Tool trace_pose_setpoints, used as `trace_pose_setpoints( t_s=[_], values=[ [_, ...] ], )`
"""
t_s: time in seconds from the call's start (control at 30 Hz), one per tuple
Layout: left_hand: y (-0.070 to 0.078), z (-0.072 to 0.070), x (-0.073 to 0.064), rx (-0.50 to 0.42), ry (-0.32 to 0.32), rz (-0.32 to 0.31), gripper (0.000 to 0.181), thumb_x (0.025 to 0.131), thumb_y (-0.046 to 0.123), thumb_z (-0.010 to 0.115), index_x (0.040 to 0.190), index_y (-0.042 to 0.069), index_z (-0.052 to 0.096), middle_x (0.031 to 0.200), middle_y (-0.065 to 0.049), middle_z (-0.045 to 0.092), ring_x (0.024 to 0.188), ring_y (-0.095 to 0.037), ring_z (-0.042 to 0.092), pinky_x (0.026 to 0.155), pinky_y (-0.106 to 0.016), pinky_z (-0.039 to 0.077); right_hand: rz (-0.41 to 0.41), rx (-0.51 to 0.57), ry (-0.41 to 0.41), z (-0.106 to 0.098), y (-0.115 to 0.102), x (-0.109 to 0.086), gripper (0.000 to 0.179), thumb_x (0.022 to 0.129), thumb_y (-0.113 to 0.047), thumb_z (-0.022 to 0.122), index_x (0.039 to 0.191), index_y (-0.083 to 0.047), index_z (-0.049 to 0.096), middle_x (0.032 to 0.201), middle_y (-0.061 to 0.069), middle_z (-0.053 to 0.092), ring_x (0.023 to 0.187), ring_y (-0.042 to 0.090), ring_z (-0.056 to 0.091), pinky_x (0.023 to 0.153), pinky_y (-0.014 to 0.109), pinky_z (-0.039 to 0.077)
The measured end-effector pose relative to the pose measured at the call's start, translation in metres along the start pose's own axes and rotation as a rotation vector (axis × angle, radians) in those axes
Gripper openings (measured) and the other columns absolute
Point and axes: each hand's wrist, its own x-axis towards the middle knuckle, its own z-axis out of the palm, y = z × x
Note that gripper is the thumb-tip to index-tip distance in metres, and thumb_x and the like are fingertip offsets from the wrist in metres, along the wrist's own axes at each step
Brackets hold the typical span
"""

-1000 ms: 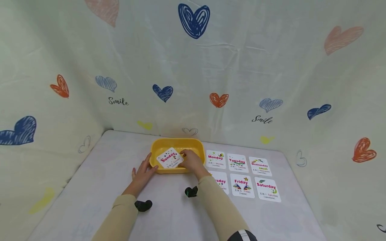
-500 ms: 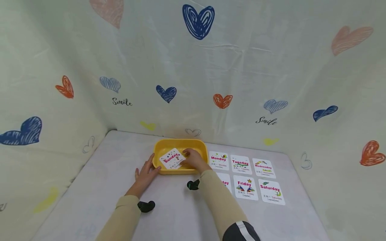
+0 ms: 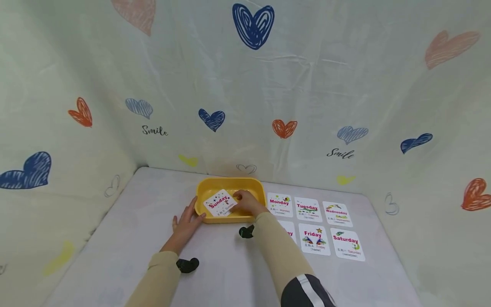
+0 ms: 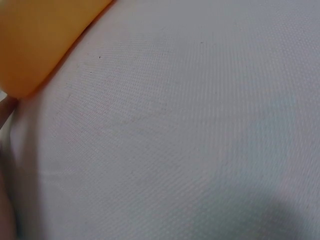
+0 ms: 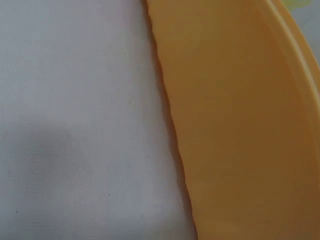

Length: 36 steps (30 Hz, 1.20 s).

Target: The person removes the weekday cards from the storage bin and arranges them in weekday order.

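A yellow plastic tray (image 3: 231, 220) stands near the back of the table. Inside it is a white card printed "Sunday" (image 3: 219, 204), turned at an angle. My right hand (image 3: 247, 202) reaches over the tray's right part and pinches the right corner of this card between thumb and finger. At the tray's front left corner my left hand (image 3: 186, 226) rests with its fingers fairly straight against the side and rim. The left wrist view has the tray's outer wall (image 4: 40, 40) with a fingertip (image 4: 7, 109) at its corner. Only tray wall (image 5: 240, 120) and cloth show in the right wrist view.
Right of the tray, several weekday cards lie in two rows, among them Monday (image 3: 279, 205), Tuesday (image 3: 308, 209), Wednesday (image 3: 337, 213), Friday (image 3: 314, 239) and Saturday (image 3: 348, 244). My right sleeve (image 3: 281, 251) partly covers another card. A heart-patterned curtain (image 3: 245, 85) hangs behind.
The head view has shifted slightly, so everything appears a little further right. Both hands and the Sunday card keep nearly the same places at the tray. More of the card beside the right sleeve is covered.
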Motion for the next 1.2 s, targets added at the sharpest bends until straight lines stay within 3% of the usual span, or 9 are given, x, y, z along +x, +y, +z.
trace_pose_setpoints(
  t_s=[0.17,0.4,0.57,0.73,0.87,1.03,1.2],
  values=[
    [0.000,0.001,0.001,-0.001,-0.011,-0.007,0.078,0.097,0.050,0.051,0.158,0.029,0.008,0.161,-0.012,0.019,0.147,-0.039,0.004,0.107,-0.057,-0.024,0.006,-0.072,-0.004,0.001,0.001,0.002,0.050,0.077,-0.021,0.084,0.121,-0.015,0.060,0.119,0.004,0.052,0.108,0.023,0.049,0.103,0.038,0.042],
    [-0.004,0.003,0.000,0.019,-0.014,-0.011,0.079,0.097,0.053,0.050,0.158,0.029,0.006,0.160,-0.012,0.019,0.147,-0.039,0.004,0.107,-0.057,-0.024,0.023,-0.066,-0.004,0.004,0.005,0.004,0.039,0.080,-0.016,0.082,0.113,-0.012,0.062,0.115,0.004,0.052,0.106,0.022,0.048,0.102,0.036,0.042],
    [-0.005,0.003,0.001,0.026,-0.022,-0.011,0.079,0.097,0.053,0.049,0.158,0.028,0.006,0.160,-0.012,0.019,0.147,-0.039,0.004,0.108,-0.057,-0.024,0.023,-0.078,0.002,0.002,0.005,0.006,0.030,0.080,-0.013,0.081,0.103,-0.009,0.062,0.105,0.006,0.050,0.099,0.023,0.046,0.094,0.033,0.043],
    [-0.002,0.000,0.007,0.035,-0.005,-0.001,0.078,0.097,0.052,0.049,0.158,0.028,0.006,0.160,-0.013,0.021,0.147,-0.039,0.004,0.108,-0.058,-0.023,0.022,-0.050,0.011,0.000,0.003,0.014,0.021,0.087,-0.013,0.074,0.104,-0.009,0.062,0.104,0.005,0.051,0.100,0.022,0.046,0.095,0.033,0.042],
    [0.001,-0.002,0.009,0.033,0.012,0.004,0.078,0.097,0.052,0.049,0.158,0.028,0.006,0.159,-0.014,0.024,0.147,-0.039,0.005,0.108,-0.058,-0.022,0.015,-0.041,0.018,-0.002,0.001,0.022,0.016,0.090,-0.013,0.071,0.101,-0.007,0.063,0.099,0.005,0.053,0.094,0.020,0.048,0.088,0.030,0.044],
    [0.003,-0.002,0.007,0.012,0.005,-0.006,0.078,0.096,0.052,0.049,0.158,0.029,0.006,0.157,-0.016,0.027,0.147,-0.039,0.005,0.108,-0.058,-0.022,0.020,-0.016,0.006,-0.003,0.002,0.022,0.014,0.090,-0.016,0.072,0.097,-0.005,0.066,0.092,0.003,0.058,0.083,0.018,0.051,0.076,0.025,0.045],
    [0.003,-0.001,0.005,0.002,-0.013,-0.005,0.078,0.097,0.049,0.050,0.158,0.028,0.005,0.156,-0.016,0.028,0.147,-0.039,0.004,0.107,-0.059,-0.023,0.054,0.039,-0.016,-0.008,0.005,0.017,0.016,0.090,-0.021,0.071,0.095,-0.006,0.068,0.090,0.003,0.059,0.081,0.017,0.050,0.074,0.025,0.043]
  ],
)
